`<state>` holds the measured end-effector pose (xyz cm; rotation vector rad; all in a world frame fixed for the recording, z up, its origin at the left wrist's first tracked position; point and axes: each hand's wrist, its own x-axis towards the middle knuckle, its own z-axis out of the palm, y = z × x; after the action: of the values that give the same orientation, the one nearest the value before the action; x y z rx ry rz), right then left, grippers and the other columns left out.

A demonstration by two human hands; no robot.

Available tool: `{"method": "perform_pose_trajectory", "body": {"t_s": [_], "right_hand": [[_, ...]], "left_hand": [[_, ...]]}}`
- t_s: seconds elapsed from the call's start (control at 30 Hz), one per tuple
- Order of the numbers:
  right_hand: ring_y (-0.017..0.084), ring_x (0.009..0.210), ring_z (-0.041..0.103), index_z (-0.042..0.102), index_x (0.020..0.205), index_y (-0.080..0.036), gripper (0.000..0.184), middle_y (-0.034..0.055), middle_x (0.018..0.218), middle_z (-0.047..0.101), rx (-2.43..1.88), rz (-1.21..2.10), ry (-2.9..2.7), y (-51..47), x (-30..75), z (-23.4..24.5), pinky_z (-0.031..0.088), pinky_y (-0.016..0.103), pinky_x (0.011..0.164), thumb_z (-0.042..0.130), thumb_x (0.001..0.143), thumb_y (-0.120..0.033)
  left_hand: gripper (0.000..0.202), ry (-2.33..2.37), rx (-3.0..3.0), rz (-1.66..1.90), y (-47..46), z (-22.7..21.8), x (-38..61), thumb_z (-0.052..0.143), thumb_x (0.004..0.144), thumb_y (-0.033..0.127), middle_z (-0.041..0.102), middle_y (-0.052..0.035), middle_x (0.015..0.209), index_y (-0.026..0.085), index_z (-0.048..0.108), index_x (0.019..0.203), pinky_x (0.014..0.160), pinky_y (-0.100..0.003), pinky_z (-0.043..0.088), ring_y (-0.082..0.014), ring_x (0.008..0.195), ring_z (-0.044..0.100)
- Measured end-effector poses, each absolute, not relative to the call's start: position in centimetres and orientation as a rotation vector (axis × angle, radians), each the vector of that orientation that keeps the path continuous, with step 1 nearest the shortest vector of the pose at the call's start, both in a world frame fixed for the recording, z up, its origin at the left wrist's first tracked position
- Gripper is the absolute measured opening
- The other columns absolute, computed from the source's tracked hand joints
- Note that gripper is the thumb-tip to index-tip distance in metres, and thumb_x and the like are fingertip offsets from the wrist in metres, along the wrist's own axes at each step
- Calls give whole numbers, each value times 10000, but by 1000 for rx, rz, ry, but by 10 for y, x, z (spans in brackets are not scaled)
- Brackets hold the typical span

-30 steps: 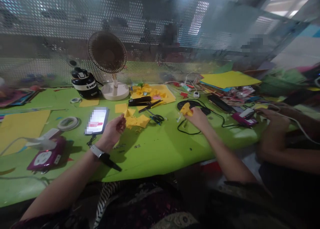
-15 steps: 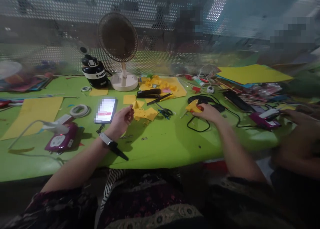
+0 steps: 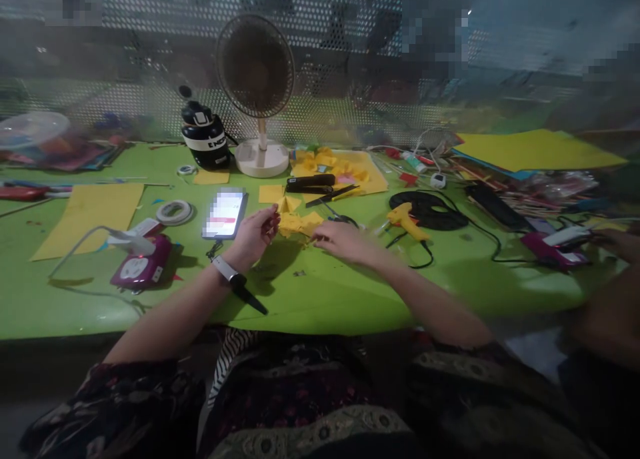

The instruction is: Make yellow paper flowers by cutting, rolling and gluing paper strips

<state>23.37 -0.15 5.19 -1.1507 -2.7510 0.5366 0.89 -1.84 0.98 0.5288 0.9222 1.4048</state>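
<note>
My left hand [image 3: 257, 233] is closed in a pinch beside the yellow paper pieces [image 3: 295, 224]; what its fingers hold, if anything, is too small to make out. My right hand [image 3: 345, 241] reaches over the right edge of the same pieces, its fingertips bent together at the paper. Whether a piece is between them is hidden. A folded yellow paper [image 3: 286, 204] stands up just behind. Scissors [image 3: 345, 220] with dark handles lie partly behind my right hand. To the right, a yellow glue gun [image 3: 409, 221] rests on the table, free of my hand.
Behind the pieces lie a black stapler [image 3: 311, 183] and a cutter [image 3: 333, 195]. Left are a lit phone [image 3: 225, 213], a tape roll [image 3: 174, 212] and a purple power strip [image 3: 141, 264]. A fan [image 3: 262, 159] and black bottle [image 3: 205, 142] stand behind. Another person's hand [image 3: 623, 244] is far right.
My right hand has let go of the glue gun and moved left to the yellow paper pieces. My left hand keeps its pinch beside them. The view has shifted slightly.
</note>
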Motion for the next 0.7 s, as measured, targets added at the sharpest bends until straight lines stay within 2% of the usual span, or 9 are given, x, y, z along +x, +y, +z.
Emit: {"method": "perform_pose_trajectory", "body": {"t_s": [0.13,0.27,0.37,0.57,0.7], "right_hand": [[234,960,649,706,1029,-186,136,94,1081,707,-1224,434,-2808,6,214,47,450,333,776,624,922,-169],[214,914,637,699,942,-180,79,82,1014,703,-1217,450,-2801,13,212,38,419,300,736,647,893,-145],[192,842,625,689,874,-165,23,76,947,700,-1213,518,-2743,13,214,32,407,288,707,668,883,-164],[163,755,611,686,818,-168,47,48,865,704,-1240,722,-2519,11,220,35,411,279,669,687,857,-195],[150,714,609,682,797,-175,48,30,812,701,-1232,848,-2330,9,222,40,440,281,672,678,842,-190]], "left_hand": [[241,940,543,1392,-16,6,7,843,710,283,657,-3,728,122,697,813,578,-171,464,-57,613,594],[262,930,518,1380,-14,2,6,854,700,296,659,-1,740,121,697,815,592,-173,479,-61,634,607],[253,930,504,1364,-14,-1,7,842,720,308,656,2,733,128,698,824,583,-170,477,-62,634,605],[165,932,452,1365,-17,0,12,805,774,238,661,2,721,131,702,846,563,-162,480,-49,590,582],[113,918,446,1350,-21,3,15,774,810,216,696,-24,746,142,707,862,570,-169,512,-74,630,633]]}}
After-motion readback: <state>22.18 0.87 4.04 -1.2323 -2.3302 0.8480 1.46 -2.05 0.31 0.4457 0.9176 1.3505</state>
